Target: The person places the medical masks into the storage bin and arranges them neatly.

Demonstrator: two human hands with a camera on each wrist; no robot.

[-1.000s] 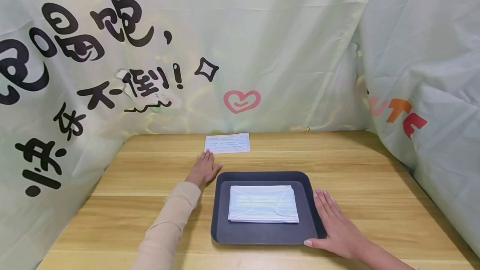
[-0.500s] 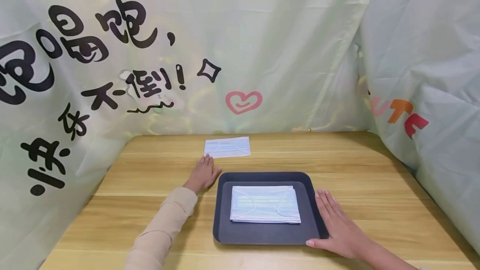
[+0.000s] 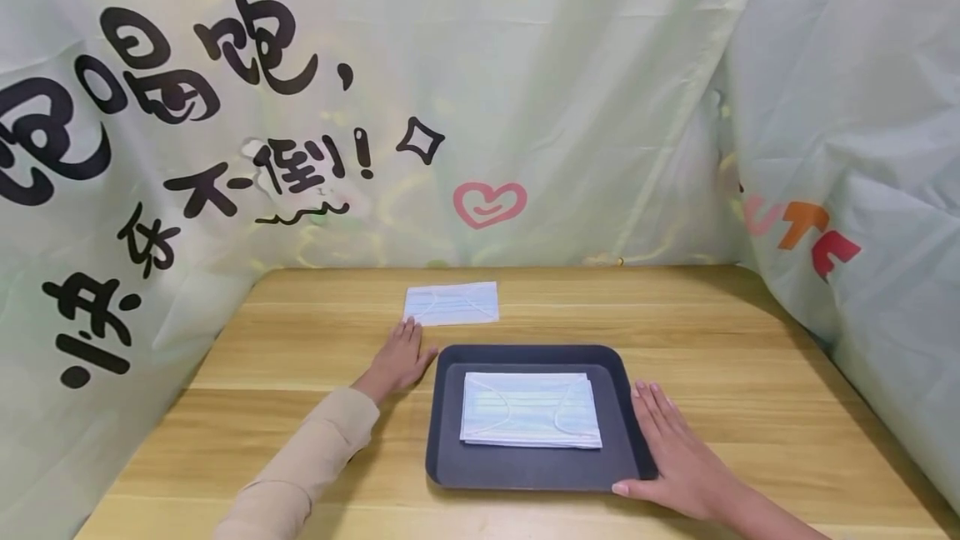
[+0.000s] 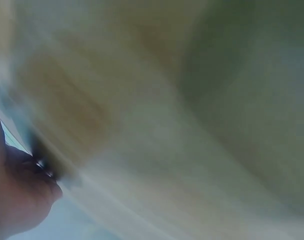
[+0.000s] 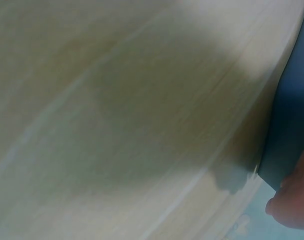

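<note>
A single pale blue face mask (image 3: pixel 452 304) lies flat on the far part of the table. My left hand (image 3: pixel 398 359) reaches to it, straight fingertips pressing at its near left corner. In front of me, a dark grey tray (image 3: pixel 525 471) carries a small stack of face masks (image 3: pixel 531 409), ear loops on top. My right hand (image 3: pixel 678 457) rests along the tray's right side, fingers straight and thumb at the near right corner. The right wrist view has the tray's outer wall (image 5: pixel 292 100) beside the thumb. Part of my left hand (image 4: pixel 22 197) fills the left wrist view's lower left.
The wooden table (image 3: pixel 262 407) runs back to a pale printed curtain (image 3: pixel 585 107) with black lettering and a pink heart. A second curtain side (image 3: pixel 885 173) hangs along the right edge. My left sleeve (image 3: pixel 307 457) crosses the table left of the tray.
The lone face mask has slid toward me under my left fingertips, and the left hand has drawn back with it. The right hand has stayed against the tray.
</note>
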